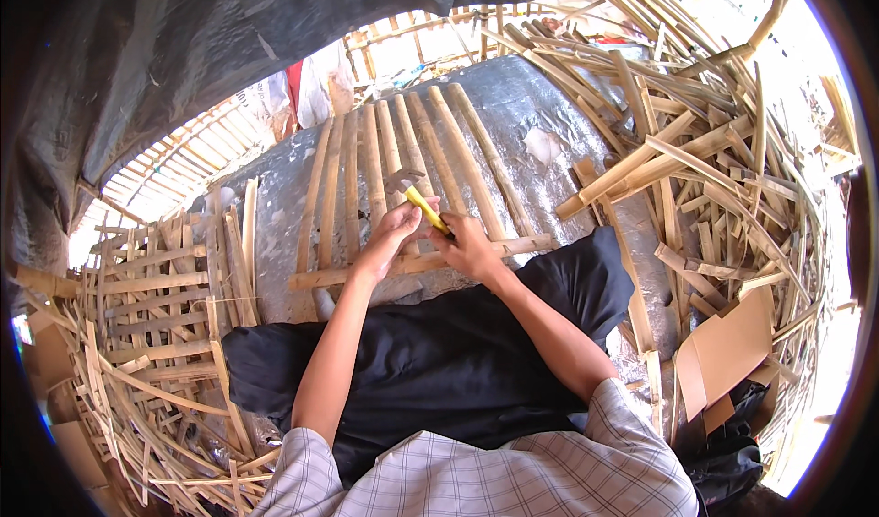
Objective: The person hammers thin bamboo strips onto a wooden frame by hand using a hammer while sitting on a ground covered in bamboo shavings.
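Observation:
My right hand [469, 245] grips a hammer [425, 204] by the dark end of its yellow handle. The metal hammer head [403, 181] points up and away from me, over the slats. Just left of it, my left hand [394, 231] is closed, its fingertips right by the handle below the head. What those fingers hold, if anything, is hidden. Beneath both hands lies a bamboo crosspiece [316, 279], running left to right in front of my knees. Several bamboo slats [374, 164] reach away from it, spaced apart side by side like a rack.
Dark plastic sheeting [275, 215] covers the ground. A large heap of split bamboo [723, 187] rises on the right, with a piece of cardboard [728, 348] near it. Bamboo lattice panels [156, 302] are stacked at left. A dark tarp [183, 50] hangs overhead.

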`<act>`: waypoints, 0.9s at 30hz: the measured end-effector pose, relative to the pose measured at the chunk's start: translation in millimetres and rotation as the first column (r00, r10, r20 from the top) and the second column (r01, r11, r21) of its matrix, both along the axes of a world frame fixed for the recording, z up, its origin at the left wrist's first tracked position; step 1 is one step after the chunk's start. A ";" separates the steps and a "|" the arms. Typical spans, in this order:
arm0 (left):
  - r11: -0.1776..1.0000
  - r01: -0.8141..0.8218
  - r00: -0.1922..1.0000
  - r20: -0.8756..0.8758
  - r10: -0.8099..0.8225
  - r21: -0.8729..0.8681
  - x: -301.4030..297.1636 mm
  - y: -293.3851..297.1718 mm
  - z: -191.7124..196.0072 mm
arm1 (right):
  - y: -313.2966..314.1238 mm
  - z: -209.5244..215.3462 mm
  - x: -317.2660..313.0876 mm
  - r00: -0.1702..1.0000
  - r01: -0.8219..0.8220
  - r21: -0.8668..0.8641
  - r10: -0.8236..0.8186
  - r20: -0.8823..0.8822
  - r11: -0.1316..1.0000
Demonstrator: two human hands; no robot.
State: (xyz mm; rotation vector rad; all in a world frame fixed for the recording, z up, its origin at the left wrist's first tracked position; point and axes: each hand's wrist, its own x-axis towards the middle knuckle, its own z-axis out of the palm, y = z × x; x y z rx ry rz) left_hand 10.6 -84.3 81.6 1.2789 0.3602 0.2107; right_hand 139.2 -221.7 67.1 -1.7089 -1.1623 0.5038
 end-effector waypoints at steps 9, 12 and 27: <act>0.968 -0.211 0.969 0.098 0.225 -0.133 1.6 -0.1 -23.7 | 4.6 -3.2 -22.1 0.955 -0.233 0.071 0.242 -0.172 0.970; 0.918 -0.264 0.960 0.013 0.281 -0.296 0.3 -2.8 -20.8 | 2.5 8.6 -30.2 0.965 -0.233 0.077 0.240 -0.101 0.969; 0.906 -0.268 0.959 -0.002 0.283 -0.327 5.4 -5.3 -7.5 | -1.5 25.8 -28.9 0.923 -0.330 -0.032 0.315 -0.219 0.944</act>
